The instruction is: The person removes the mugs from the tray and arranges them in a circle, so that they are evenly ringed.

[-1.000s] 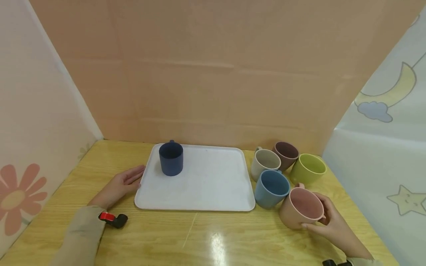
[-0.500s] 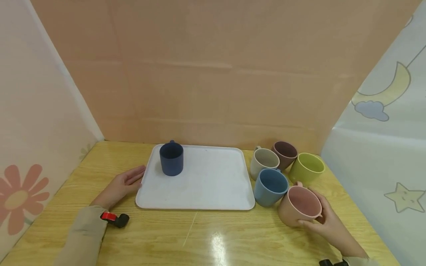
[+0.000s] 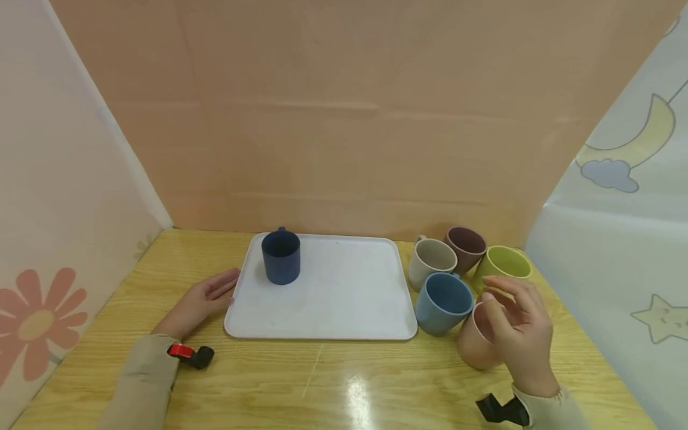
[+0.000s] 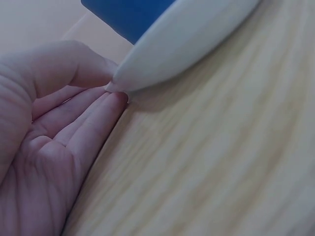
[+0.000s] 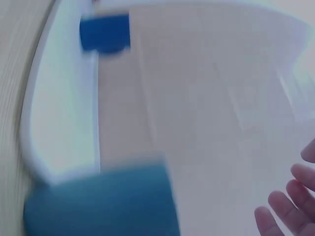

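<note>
My left hand (image 3: 201,301) lies on the table at the left side of a white tray (image 3: 333,298). In the left wrist view its thumb and fingertips (image 4: 118,100) pinch the tray's rim (image 4: 162,54). My right hand (image 3: 524,334) is raised over a pink mug (image 3: 475,343), its fingers bent with nothing between them, and hides much of that mug. A light blue mug (image 3: 443,304) stands touching or very near the pink one, on its left. A dark blue mug (image 3: 282,258) stands upright at the tray's back left.
Behind the light blue mug, a beige mug (image 3: 432,263), a brown mug (image 3: 466,246) and a yellow-green mug (image 3: 505,261) crowd together right of the tray. Paper walls (image 3: 344,131) enclose the wooden table (image 3: 269,382) at the back and sides.
My right hand has let go of the pink mug and risen above it, turning inward. The pink mug stays in its place. My left hand keeps its place at the tray.
</note>
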Available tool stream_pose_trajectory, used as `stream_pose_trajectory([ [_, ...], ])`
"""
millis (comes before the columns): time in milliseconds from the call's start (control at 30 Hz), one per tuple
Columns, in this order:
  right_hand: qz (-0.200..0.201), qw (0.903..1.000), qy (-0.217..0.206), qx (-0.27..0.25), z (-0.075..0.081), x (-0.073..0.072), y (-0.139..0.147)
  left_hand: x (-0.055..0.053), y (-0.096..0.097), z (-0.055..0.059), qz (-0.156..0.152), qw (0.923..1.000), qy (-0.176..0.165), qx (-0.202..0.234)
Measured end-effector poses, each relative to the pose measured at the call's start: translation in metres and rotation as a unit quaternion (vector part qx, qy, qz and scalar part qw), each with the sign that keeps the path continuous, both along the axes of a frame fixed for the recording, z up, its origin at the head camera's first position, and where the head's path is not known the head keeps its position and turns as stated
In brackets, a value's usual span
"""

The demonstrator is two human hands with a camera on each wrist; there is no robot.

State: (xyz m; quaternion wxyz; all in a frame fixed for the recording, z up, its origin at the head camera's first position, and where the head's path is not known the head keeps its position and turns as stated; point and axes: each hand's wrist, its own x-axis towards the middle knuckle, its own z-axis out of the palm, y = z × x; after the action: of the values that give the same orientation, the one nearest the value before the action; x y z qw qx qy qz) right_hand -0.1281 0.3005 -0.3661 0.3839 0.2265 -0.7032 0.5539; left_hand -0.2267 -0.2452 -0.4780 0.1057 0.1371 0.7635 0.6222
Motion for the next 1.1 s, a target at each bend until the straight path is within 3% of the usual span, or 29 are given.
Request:
stream_pose_trajectory([
  [33, 0.036, 0.9993, 0.011, -0.007, 0.001, -0.002, -0.009, 0.000, 0.000, 0.000, 0.001, 1.0000, 0.001, 0.000],
  [100, 0.066, 0.9976, 0.011, 0.019, 0.003, -0.006, -0.027, 0.000, 0.000, 0.001, 0.000, 1.0000, 0.001, -0.001],
  [267, 0.067, 0.9926, -0.033, 0.096, 0.002, -0.018, -0.075, 0.000, -0.001, 0.002, -0.001, 1.0000, -0.006, 0.003],
  [467, 0.108, 0.9840, -0.117, 0.080, -0.012, -0.046, -0.123, 0.000, -0.001, 0.000, -0.003, 0.9999, -0.005, 0.013],
  [567, 0.115, 0.9697, -0.208, 0.056, -0.018, -0.063, -0.146, -0.001, 0.000, 0.000, -0.003, 0.9998, -0.007, 0.017],
  [733, 0.122, 0.9324, -0.335, 0.058, -0.029, -0.096, -0.183, -0.002, -0.002, -0.001, 0.006, 0.9998, -0.019, 0.010],
  [867, 0.138, 0.9166, -0.368, 0.074, -0.039, -0.116, -0.207, -0.003, -0.003, -0.001, 0.004, 0.9998, -0.018, 0.008],
  [1100, 0.157, 0.9130, -0.376, 0.020, -0.055, -0.134, -0.239, -0.003, -0.001, -0.003, 0.007, 0.9998, -0.018, 0.006],
])
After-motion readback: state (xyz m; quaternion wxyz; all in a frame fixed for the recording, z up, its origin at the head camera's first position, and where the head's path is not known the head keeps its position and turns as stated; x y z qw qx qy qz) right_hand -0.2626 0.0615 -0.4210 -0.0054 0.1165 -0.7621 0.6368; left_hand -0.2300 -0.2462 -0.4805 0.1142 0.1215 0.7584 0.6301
